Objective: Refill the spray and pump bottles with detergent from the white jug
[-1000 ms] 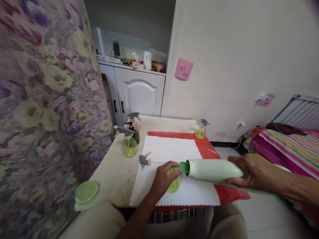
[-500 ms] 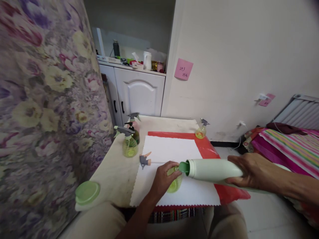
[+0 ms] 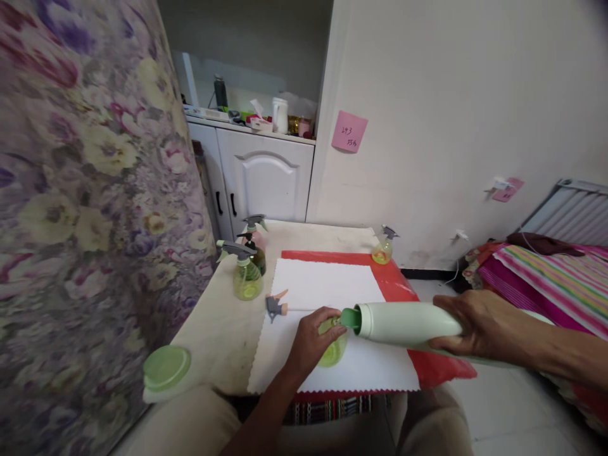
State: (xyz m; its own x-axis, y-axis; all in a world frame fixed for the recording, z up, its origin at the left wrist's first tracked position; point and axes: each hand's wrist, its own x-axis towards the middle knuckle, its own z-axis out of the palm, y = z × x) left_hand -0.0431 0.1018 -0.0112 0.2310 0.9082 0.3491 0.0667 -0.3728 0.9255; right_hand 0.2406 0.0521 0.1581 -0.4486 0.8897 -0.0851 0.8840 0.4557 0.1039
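Observation:
My left hand (image 3: 319, 335) is closed round the neck of a yellow-green see-through bottle (image 3: 332, 356), upright on a white sheet (image 3: 327, 278). In my right hand (image 3: 468, 323) is a pale green jug (image 3: 403, 322), tilted nearly level. Its green spout (image 3: 350, 318) meets the bottle's mouth beside my left fingers. Whether liquid is flowing I cannot make out. Left of my hands, a grey and orange spray head (image 3: 275, 305) lies on the sheet, its thin tube pointing right.
Several spray bottles, one yellow-green (image 3: 247, 283), stand at the table's left. Another small spray bottle (image 3: 382, 248) is at the back right, by a red sheet (image 3: 399, 285). A green-lidded container (image 3: 166, 367) sits at the front left. A bed (image 3: 560, 272) is on the right.
Hardly anything differs. Both hands, the bottle and the tilted jug keep their places; the view has shifted very slightly.

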